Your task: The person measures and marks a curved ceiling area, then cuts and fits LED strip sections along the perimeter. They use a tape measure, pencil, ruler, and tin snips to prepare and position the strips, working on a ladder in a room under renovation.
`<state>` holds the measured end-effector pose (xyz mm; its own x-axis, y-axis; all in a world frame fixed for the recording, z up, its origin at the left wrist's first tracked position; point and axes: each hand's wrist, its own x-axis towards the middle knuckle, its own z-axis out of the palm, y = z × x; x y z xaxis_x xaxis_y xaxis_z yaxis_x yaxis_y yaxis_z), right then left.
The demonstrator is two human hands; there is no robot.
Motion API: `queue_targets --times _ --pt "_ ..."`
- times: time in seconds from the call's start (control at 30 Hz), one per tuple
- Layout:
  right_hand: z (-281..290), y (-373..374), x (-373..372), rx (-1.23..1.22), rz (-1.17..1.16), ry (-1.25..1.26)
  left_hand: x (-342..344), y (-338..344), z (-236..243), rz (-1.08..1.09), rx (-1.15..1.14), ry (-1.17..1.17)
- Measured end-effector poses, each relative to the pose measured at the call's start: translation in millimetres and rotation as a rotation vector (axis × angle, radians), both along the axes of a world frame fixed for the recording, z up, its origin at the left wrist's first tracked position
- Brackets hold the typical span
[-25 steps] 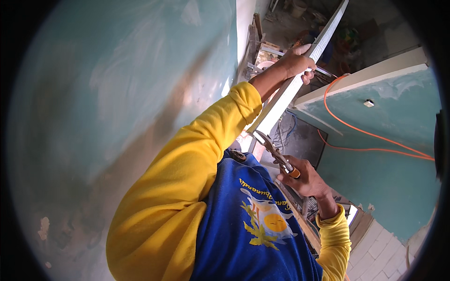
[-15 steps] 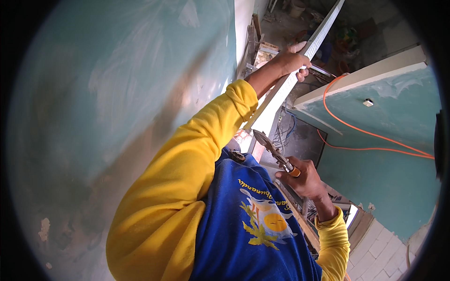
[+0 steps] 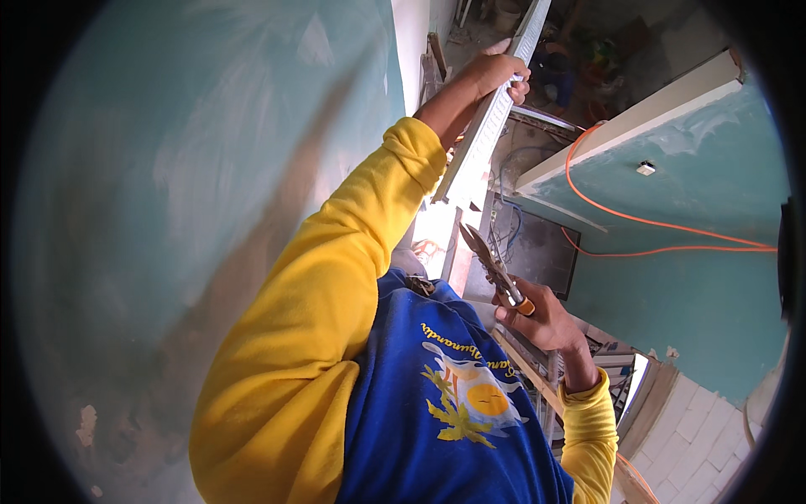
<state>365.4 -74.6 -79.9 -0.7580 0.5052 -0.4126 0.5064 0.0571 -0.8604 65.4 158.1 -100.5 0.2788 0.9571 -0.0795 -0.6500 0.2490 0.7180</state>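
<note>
My left hand (image 3: 501, 72) is wrapped round a long, light-grey metal channel (image 3: 480, 139) with a dimpled face. The channel runs on a slant from the top of the view down toward my chest, its near end free. In my right hand (image 3: 546, 321) is a pair of metal snips (image 3: 494, 262) with an orange-tipped handle, held in front of my stomach. The blades point up and left, a little below the channel's near end and apart from it. My right palm hides most of the snips' handles.
A plastered green wall (image 3: 201, 168) stands close on my left. On the right, an orange cable (image 3: 655, 220) hangs across another green wall (image 3: 655, 294) below a pale ledge (image 3: 630, 118). Boards, wires and a dark panel (image 3: 537, 244) lie below. Clutter fills the shadowed area beyond.
My left hand and the channel have shifted up and left in view, and the gap between the channel's near end and the snips has widened. The right hand stays nearly in place.
</note>
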Motion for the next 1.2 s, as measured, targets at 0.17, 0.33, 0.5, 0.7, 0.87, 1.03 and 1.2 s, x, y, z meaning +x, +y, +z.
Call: queue_targets --times 0.17,0.33,0.5,0.7,0.87,1.03,1.2 --pt "5 8 -11 0.013 0.032 -0.002 12 2 -4 -0.012 0.014 0.008" --pt "5 11 -17 0.036 0.035 0.059 24 -5 4 -0.051 -0.023 -0.009" --pt "5 13 -19 0.047 0.036 0.049 29 -7 6 -0.052 0.005 -0.015" --pt "5 15 -19 0.050 0.038 0.035 31 -5 4 -0.050 -0.003 -0.011" --pt "10 17 -20 0.114 0.075 -0.012 34 -9 2 -0.042 -0.008 -0.005" --pt "12 15 -20 0.147 0.081 -0.058 31 -9 -1 -0.057 -0.005 -0.030" --pt "9 17 -20 0.115 0.068 0.020 31 -8 0 -0.032 -0.019 -0.025"
